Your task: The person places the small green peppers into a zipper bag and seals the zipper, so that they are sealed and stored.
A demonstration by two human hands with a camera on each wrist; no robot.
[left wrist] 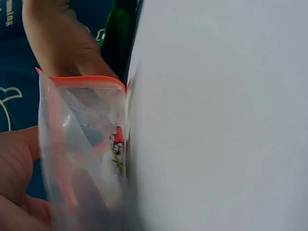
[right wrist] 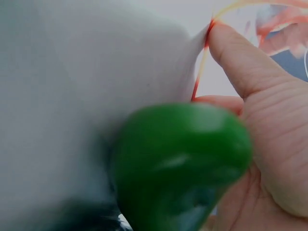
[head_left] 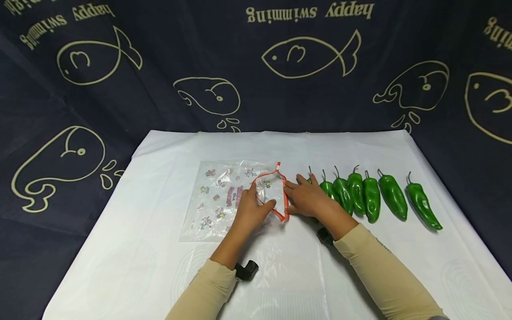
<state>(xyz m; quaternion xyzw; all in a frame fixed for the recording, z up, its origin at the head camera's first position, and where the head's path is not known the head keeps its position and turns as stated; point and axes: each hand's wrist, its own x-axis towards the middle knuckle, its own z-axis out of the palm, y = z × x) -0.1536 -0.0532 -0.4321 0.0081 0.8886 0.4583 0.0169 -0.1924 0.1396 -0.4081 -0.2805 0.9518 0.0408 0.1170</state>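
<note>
A clear zip bag (head_left: pixel 218 200) with small coloured prints and a red-orange zip edge lies flat, its mouth spread toward the right. My left hand (head_left: pixel 252 209) holds the raised upper layer at the mouth; in the left wrist view, a finger shows dark through the film (left wrist: pixel 89 197). My right hand (head_left: pixel 312 198) rests on the red edge (head_left: pixel 286 195), with fingers extended and thumb touching its near end. Close beside the right hand lies a green pepper (right wrist: pixel 183 159), partly hidden by that hand in the head view.
Several more green peppers (head_left: pixel 372 200) lie in a row to the right, stems pointing away. A white cloth covers the table (head_left: pixel 120 266). Behind it hangs a dark curtain (head_left: pixel 240 40) with fish and whale drawings.
</note>
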